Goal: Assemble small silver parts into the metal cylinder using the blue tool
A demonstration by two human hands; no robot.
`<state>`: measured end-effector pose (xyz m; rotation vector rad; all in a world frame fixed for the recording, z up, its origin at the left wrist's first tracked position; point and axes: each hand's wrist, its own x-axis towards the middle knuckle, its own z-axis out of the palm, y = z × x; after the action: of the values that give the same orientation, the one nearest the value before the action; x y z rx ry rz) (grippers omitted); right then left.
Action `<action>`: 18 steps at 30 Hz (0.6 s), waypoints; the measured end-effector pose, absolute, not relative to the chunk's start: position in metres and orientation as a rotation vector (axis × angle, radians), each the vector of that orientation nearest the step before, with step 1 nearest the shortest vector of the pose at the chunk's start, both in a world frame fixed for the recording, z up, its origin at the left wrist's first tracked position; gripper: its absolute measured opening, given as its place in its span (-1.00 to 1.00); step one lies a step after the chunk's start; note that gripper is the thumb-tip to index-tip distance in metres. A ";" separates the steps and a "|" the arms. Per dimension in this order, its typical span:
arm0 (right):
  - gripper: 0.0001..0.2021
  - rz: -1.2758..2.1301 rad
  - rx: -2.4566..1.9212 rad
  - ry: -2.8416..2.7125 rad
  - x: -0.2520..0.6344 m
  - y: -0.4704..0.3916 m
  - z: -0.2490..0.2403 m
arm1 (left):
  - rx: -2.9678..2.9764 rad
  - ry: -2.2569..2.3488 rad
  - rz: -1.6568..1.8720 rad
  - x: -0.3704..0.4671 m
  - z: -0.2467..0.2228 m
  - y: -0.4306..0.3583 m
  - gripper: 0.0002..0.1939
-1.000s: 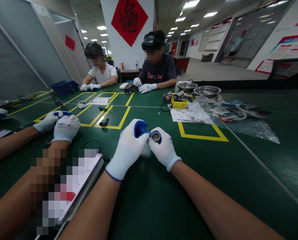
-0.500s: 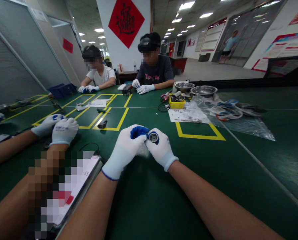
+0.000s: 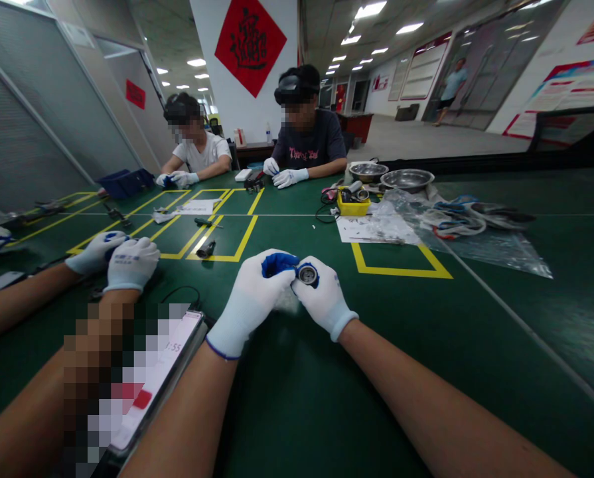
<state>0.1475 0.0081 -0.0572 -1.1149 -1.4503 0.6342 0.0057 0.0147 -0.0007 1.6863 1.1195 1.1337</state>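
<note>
Both hands wear white gloves with blue palms and meet above the green table. In my right hand (image 3: 328,297) is a small round part with a metal rim and a dark inside (image 3: 307,274), its open face turned toward me. My left hand (image 3: 257,295) is closed beside it, fingers curled and thumb and fingertips pinched against the part's left side. Whatever lies between those fingertips is hidden. Below the hands, a patch of clear plastic (image 3: 287,303) shows faintly. A small dark metal part (image 3: 206,250) lies on the table to the left.
A phone (image 3: 162,372) stands left of my forearm, near a co-worker's gloved hands (image 3: 132,262). A screwdriver (image 3: 208,223) lies farther back. To the right are a yellow bin (image 3: 354,208), metal bowls (image 3: 407,179) and plastic bags (image 3: 516,255). Two people sit opposite.
The view has shifted very slightly. Both hands keep the same hold on the round part. A person in the far background has moved left.
</note>
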 end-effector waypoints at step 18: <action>-0.96 0.578 -1.096 -1.588 0.147 0.004 -0.055 | 1.887 1.277 0.973 0.010 0.009 0.003 -0.89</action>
<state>0.1471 0.0039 -0.0552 -1.0964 -1.5875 0.5783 0.0105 0.0031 0.0088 1.8870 1.2766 0.9728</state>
